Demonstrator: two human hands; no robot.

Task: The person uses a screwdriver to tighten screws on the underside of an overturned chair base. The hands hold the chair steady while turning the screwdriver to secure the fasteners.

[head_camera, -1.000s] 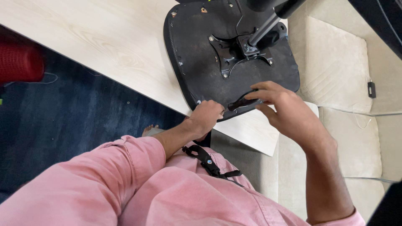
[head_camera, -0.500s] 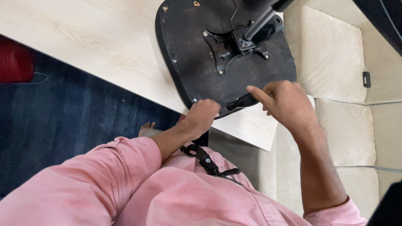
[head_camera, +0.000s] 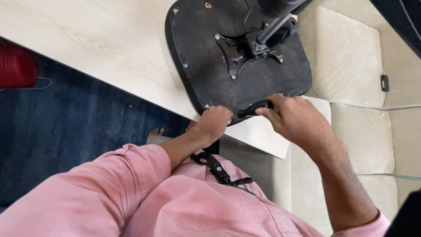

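The fingers (head_camera: 267, 115) of the right hand (head_camera: 298, 123) are curled shut around a black tool handle (head_camera: 253, 108), which lies along the near edge of the upturned black chair seat (head_camera: 206, 57); the fingers of the left hand (head_camera: 213, 125) are closed in a fist on that same near rim, just left of the handle, though what they pinch under the knuckles cannot be made out. Largest in view is the pale wooden tabletop (head_camera: 96, 48), running from the upper left down to a corner beneath the hands, with the seat resting bottom-up on it and overhanging its right edge. Right of the table sits a cream cushioned sofa (head_camera: 355, 66), its seat pads extending down past the right forearm. Left and below the table lies a dark blue carpet (head_camera: 66, 127), with a red ribbed object (head_camera: 15, 63) at its far left edge. The person's pink sleeves and shirt (head_camera: 144, 202) fill the bottom. On the seat's underside a black metal mounting plate (head_camera: 243, 50) is bolted at its arms, and a dark column (head_camera: 274, 26) rises from it. A black strap with a buckle (head_camera: 217, 169) lies across the shirt.
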